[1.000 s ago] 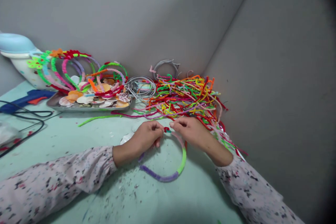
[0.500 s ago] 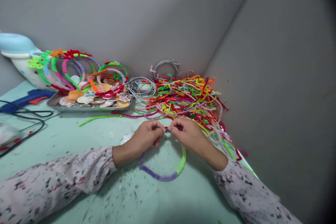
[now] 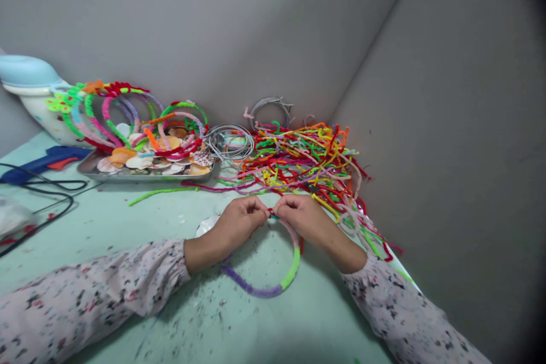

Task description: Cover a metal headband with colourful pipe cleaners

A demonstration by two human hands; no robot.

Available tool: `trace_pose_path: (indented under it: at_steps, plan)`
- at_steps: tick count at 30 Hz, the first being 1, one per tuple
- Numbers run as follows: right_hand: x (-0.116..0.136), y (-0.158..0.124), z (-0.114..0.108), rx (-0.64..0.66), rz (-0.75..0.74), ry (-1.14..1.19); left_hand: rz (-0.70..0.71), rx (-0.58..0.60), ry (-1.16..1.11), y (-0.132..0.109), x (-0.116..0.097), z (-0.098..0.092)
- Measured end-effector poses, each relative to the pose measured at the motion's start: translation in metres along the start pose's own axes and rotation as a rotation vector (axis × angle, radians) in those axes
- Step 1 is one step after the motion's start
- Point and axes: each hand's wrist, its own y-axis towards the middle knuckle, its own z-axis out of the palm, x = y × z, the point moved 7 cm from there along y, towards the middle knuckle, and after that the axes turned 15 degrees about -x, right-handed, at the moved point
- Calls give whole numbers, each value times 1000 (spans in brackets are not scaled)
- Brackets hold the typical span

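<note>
Between my two hands is a ring wrapped in pipe cleaner [image 3: 291, 273], purple along the bottom, lime green and pale pink up its right side. Its top, with a small bit of red and teal, is pinched where my fingertips almost meet. My left hand [image 3: 241, 222] is closed on the top left of that spot and hides the ring's left side. My right hand [image 3: 302, 216] pinches it just to the right. An orange-red strand end [image 3: 302, 245] shows below my right hand.
A metal tray [image 3: 145, 177] of shells and colourful wrapped rings stands back left. A blue glue gun [image 3: 38, 164] with a black cable lies further left. Coiled grey wire [image 3: 230, 145] and heaped pipe cleaners [image 3: 307, 153] lie behind my hands, near the grey wall.
The ring has tilted and shifted slightly left, so its pale pink stretch and an orange-red strand end now show below my right hand. Both hands stay pinched at its top.
</note>
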Motion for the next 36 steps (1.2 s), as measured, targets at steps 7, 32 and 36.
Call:
trace_pose_path:
  at_steps: [7, 32, 36]
  plan:
    - [9, 4, -7, -23, -126, -69, -47, 22, -19, 0, 2, 2]
    - [7, 4, -8, 44, -38, 15, -70, -6, -55, -1, 1, -2]
    - [7, 3, -5, 43, -58, 8, -74, -5, -60, -1, 0, -1]
